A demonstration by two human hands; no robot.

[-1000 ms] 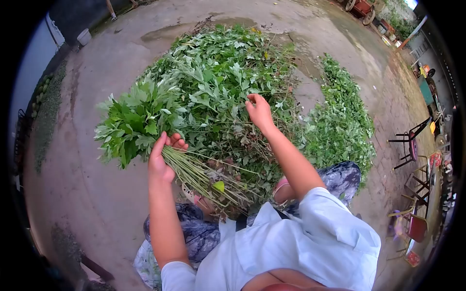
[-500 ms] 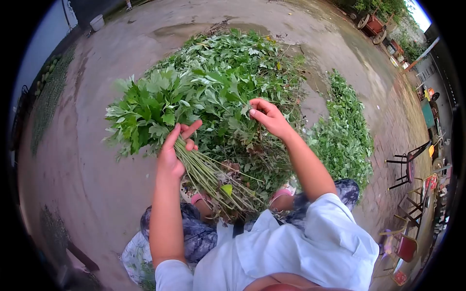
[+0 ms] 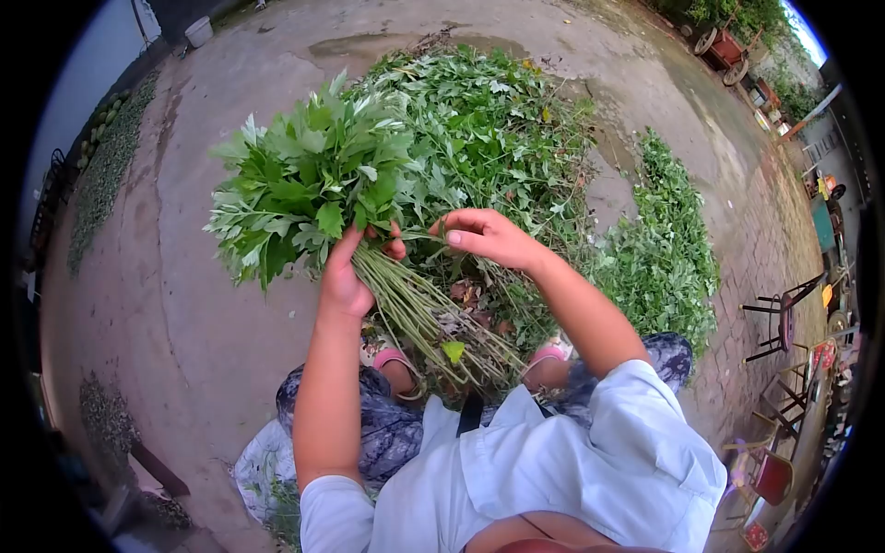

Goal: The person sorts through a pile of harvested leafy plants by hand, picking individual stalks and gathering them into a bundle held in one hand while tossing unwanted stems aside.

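Note:
My left hand [image 3: 350, 281] is closed round a thick bunch of leafy mugwort-like stems [image 3: 313, 180]. The lobed leaves fan out to the upper left, and the bare stalks [image 3: 419, 309] slant down between my feet. Just right of the bunch, my right hand [image 3: 489, 238] pinches a thin leafy stem [image 3: 420, 237], its tip reaching toward my left fingers. Behind both hands lies a broad heap of the same cut plants [image 3: 498, 120], partly hidden by the bunch.
A second, narrower pile of greenery [image 3: 659, 249] lies to the right on the concrete ground [image 3: 221, 350]. Chairs [image 3: 784, 313] stand along the far right. A red cart [image 3: 724, 51] is at the back right, a white bucket [image 3: 198, 32] at the back left.
My right hand has moved left from the heap toward the bunch, bringing a stem with it. My left hand and the bunch have shifted slightly right, and the leaves now stand higher.

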